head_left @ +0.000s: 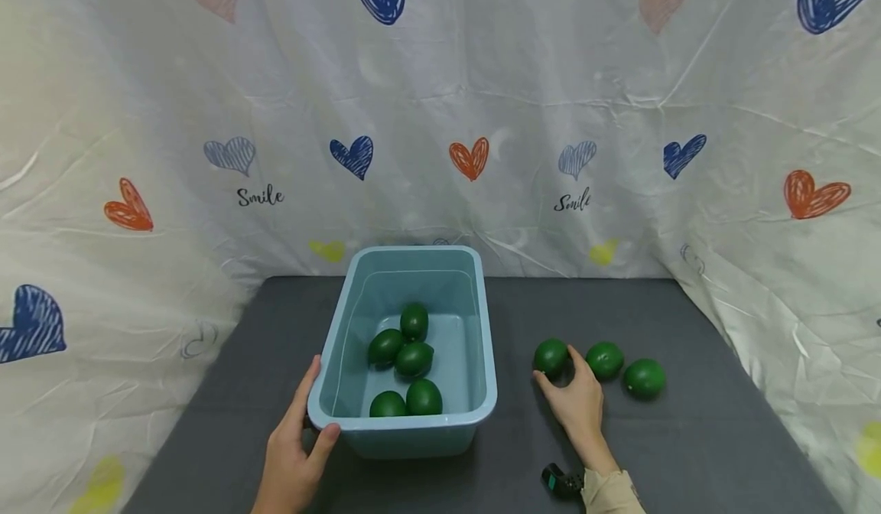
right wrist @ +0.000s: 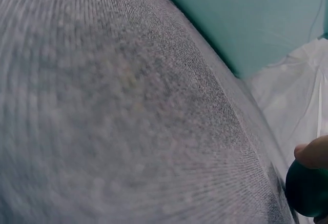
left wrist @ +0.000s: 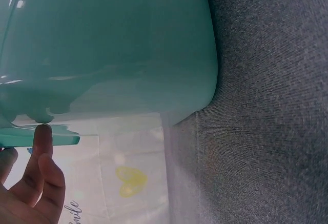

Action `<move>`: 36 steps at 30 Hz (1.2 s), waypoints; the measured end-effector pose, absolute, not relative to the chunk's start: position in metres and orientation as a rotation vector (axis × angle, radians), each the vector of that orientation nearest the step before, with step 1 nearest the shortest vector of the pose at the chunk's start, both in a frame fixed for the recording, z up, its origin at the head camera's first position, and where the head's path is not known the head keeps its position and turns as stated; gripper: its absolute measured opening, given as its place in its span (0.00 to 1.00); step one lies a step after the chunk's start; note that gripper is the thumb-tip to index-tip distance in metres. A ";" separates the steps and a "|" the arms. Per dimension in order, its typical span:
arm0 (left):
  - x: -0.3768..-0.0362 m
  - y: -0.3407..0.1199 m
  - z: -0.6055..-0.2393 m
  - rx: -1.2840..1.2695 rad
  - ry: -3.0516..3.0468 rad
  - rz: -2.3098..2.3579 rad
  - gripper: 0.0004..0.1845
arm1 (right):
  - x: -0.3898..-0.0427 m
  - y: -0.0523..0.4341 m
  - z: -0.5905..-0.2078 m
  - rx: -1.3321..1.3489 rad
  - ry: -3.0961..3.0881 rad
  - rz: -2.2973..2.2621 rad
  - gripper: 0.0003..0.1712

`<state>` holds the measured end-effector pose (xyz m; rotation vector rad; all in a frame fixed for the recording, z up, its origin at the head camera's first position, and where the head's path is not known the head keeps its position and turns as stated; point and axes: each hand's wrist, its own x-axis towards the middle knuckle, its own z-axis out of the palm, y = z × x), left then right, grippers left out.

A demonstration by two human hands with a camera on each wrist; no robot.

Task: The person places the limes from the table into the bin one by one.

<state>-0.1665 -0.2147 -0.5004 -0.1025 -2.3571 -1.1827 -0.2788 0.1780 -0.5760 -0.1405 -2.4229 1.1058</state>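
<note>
Left hand (head_left: pixel 292 449) grips the blue bin's (head_left: pixel 413 422) near-left rim, thumb hooked over. Right hand (head_left: pixel 577 401) curls around the leftmost lime (head_left: pixel 551 356) on the table (head_left: pixel 688 437), right of bin. Pick step; next needs lift and carry left over the rim.

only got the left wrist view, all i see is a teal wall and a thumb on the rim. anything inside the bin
Observer: Five green limes lie inside the blue bin.
Operator: where's the other hand
Observer: The right hand is on the grey mat right of the bin, touching the nearest lime.
Operator: more limes out there
Observer: Two more lie further right in the same row.
</note>
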 end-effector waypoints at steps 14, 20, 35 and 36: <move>-0.169 -0.211 -0.500 -0.097 -2.368 -1.208 0.46 | -0.277 0.181 -0.578 -0.116 -2.365 1.067 0.41; -0.169 -0.213 -0.502 -0.125 -2.347 -1.207 0.46 | -0.275 0.177 -0.579 -0.092 -2.318 1.064 0.40; -0.166 -0.217 -0.501 -0.113 -2.361 -1.207 0.47 | -0.272 0.173 -0.565 -0.042 -2.261 1.073 0.41; -0.166 -0.217 -0.501 -0.111 -2.366 -1.210 0.47 | -0.271 0.173 -0.563 -0.042 -2.257 1.075 0.42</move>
